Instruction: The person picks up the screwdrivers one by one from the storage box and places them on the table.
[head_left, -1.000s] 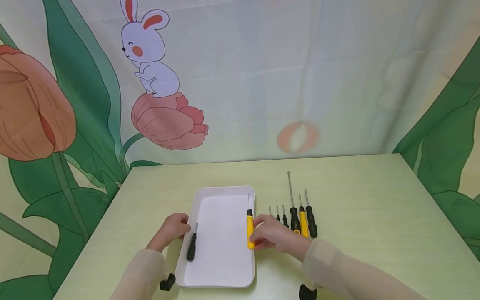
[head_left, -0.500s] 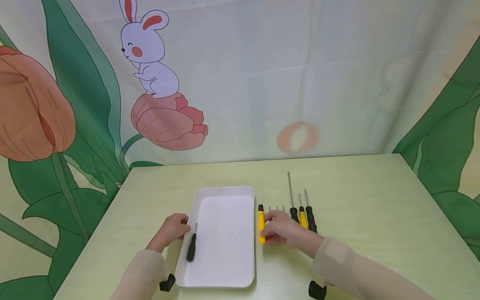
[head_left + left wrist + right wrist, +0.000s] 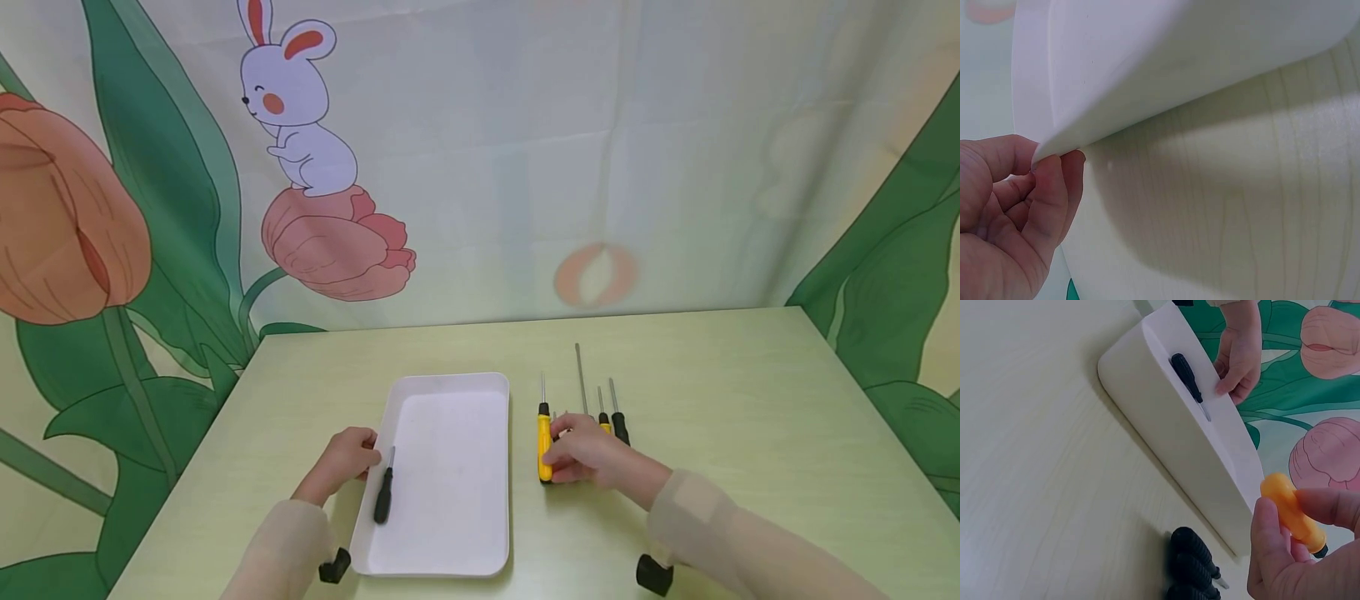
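My left hand [image 3: 343,457] pinches the left rim of a white tray [image 3: 450,475]; in the left wrist view, thumb and fingers [image 3: 1054,194] clasp that edge. Inside the tray, near its left wall, lies a small black screwdriver [image 3: 384,496]. To the right of the tray, my right hand [image 3: 592,450] holds a yellow screwdriver [image 3: 544,442] by its handle, shaft pointing away from me. In the right wrist view, the yellow handle [image 3: 1291,512] sits between thumb and fingers, apart from the black-handled screwdrivers [image 3: 1192,550] on the table.
Behind and beside my right hand lie a long-shafted screwdriver [image 3: 580,375], another yellow-and-black one [image 3: 603,417] and a black one [image 3: 618,427], partly covered by the hand. A printed curtain [image 3: 480,167] hangs behind the pale wooden table [image 3: 750,417].
My right hand has carried the yellow screwdriver rightward, from over the tray's right edge to beside the row of screwdrivers. My left hand and the tray have stayed put.
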`<state>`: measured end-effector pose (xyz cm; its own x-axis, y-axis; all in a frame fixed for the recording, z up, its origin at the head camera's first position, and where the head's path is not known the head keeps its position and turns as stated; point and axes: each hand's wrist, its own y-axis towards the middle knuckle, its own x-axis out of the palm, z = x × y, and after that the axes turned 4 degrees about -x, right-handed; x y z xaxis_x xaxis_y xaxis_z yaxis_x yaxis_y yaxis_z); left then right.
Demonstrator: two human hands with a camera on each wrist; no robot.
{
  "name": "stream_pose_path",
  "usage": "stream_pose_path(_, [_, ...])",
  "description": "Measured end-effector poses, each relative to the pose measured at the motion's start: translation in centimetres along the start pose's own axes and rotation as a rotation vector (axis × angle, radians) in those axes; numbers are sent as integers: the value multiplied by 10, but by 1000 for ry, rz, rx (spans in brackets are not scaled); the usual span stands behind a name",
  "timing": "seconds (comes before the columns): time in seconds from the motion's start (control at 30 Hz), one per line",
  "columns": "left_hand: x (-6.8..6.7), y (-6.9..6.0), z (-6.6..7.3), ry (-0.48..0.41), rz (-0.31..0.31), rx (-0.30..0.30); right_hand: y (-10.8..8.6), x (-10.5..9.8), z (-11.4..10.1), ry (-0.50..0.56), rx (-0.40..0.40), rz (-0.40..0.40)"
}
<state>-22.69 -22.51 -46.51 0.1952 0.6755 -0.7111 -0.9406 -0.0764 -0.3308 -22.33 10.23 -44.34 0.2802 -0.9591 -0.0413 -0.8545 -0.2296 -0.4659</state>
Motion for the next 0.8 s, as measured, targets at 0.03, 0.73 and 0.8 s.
stream_pose_path(0.03, [0, 0, 0, -2, 0, 0, 0, -2, 1, 2, -1, 2])
stream_pose_path(0.73, [0, 1, 0, -2, -1, 8, 0, -42, 3, -6, -9, 21])
stream_pose_path(0.8, [0, 1, -1, 1, 1, 10, 0, -45, 3, -7, -9, 26])
